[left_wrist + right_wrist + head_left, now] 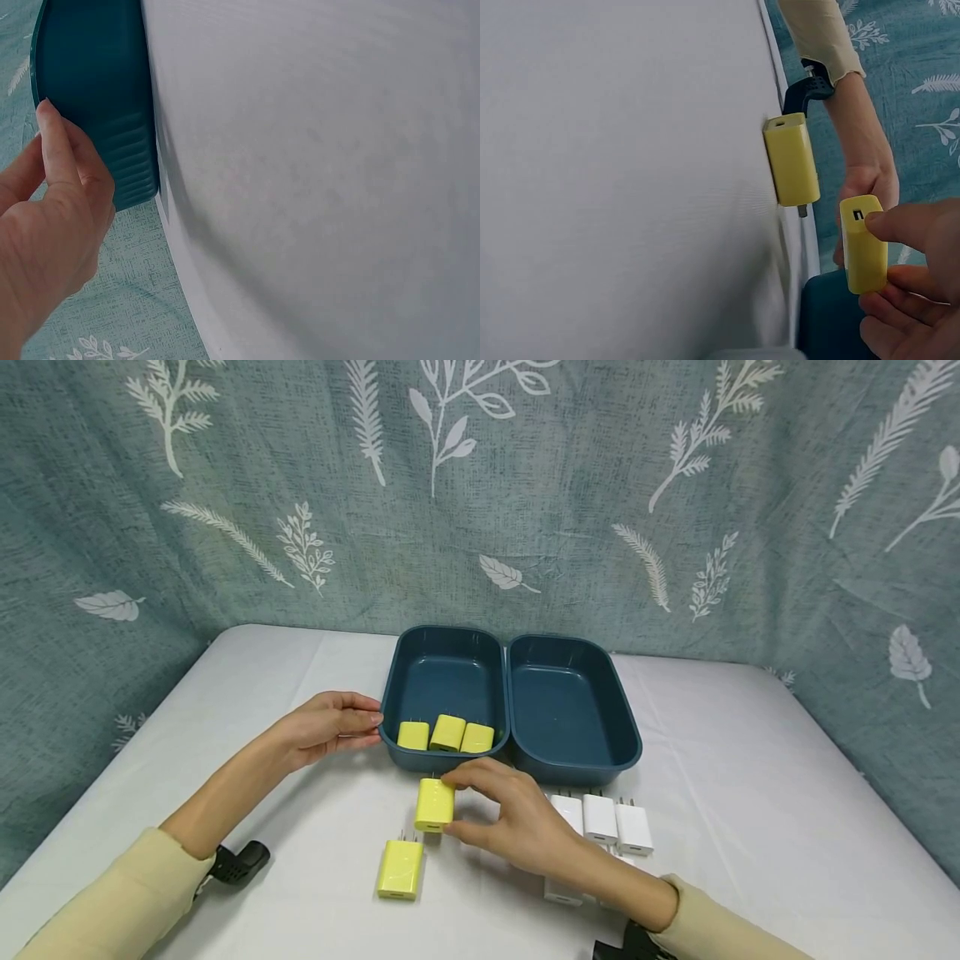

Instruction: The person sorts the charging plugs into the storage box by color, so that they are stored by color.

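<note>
A yellow charger plug (434,806), its port facing front and prongs toward the trays, is pinched between the thumb and fingers of my right hand (517,818). In the right wrist view, the pinched charger (865,247) shows its port near my thumb. My left hand (333,731) holds the left rim of the left blue tray (442,760); the left wrist view shows fingertips (46,112) right at that rim. Inside that tray, three yellow chargers (447,733) stand along the near wall. Another yellow charger (400,870) lies on the table nearer the front.
A second blue tray (573,772) stands against the first on the right. Several white charger plugs (600,818) lie in front of it, partly hidden by my right hand and forearm. The white-covered table (720,760) meets a leaf-patterned curtain (480,577) at the back.
</note>
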The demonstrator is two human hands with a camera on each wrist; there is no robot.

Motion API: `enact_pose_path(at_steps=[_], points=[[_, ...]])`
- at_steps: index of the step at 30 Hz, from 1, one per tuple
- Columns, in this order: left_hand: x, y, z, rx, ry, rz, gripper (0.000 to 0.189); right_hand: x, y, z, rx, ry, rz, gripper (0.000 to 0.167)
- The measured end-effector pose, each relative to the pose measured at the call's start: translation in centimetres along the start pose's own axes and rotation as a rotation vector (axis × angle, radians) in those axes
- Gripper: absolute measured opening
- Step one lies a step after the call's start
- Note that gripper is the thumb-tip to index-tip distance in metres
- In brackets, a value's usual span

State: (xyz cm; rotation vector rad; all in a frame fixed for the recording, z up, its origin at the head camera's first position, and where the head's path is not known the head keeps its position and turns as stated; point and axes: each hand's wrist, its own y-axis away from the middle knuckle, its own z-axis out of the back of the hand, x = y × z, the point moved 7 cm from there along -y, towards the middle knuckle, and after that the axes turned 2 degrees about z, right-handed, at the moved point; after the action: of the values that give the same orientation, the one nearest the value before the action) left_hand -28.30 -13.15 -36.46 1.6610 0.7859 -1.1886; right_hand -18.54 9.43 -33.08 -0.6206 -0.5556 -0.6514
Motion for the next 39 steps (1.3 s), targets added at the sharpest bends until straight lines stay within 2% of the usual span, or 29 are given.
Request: enact_pose_path(at_steps=[6, 14, 24, 31, 39], points=[[0.0, 0.0, 0.0, 0.0, -0.007, -0.004, 0.039, 1.0, -0.2, 1.0, -0.033, -0.037, 0.06, 0.047], [-0.1, 0.0, 0.0, -0.005, -0.008, -0.003, 0.04, 0.4, -1.1, 1.9, -0.021, -0.146, -0.014, 0.047], [0.0, 0.1, 0.0, 0.005, 0.0, -0.011, 0.038, -0.3, -2.9, 3.4, -0.077, -0.114, 0.049, 0.046], [-0.1, -0.2, 0.1, 0.018, -0.004, -0.005, 0.037, -1.7, -4.8, 4.1, -0.092, -0.129, 0.047, 0.044], [-0.3, -0.6, 0.5, 0.023, -0.001, 0.0, 0.037, -3.1, -7.5, 4.8, -0.095, 0.001, 0.028, 0.043]])
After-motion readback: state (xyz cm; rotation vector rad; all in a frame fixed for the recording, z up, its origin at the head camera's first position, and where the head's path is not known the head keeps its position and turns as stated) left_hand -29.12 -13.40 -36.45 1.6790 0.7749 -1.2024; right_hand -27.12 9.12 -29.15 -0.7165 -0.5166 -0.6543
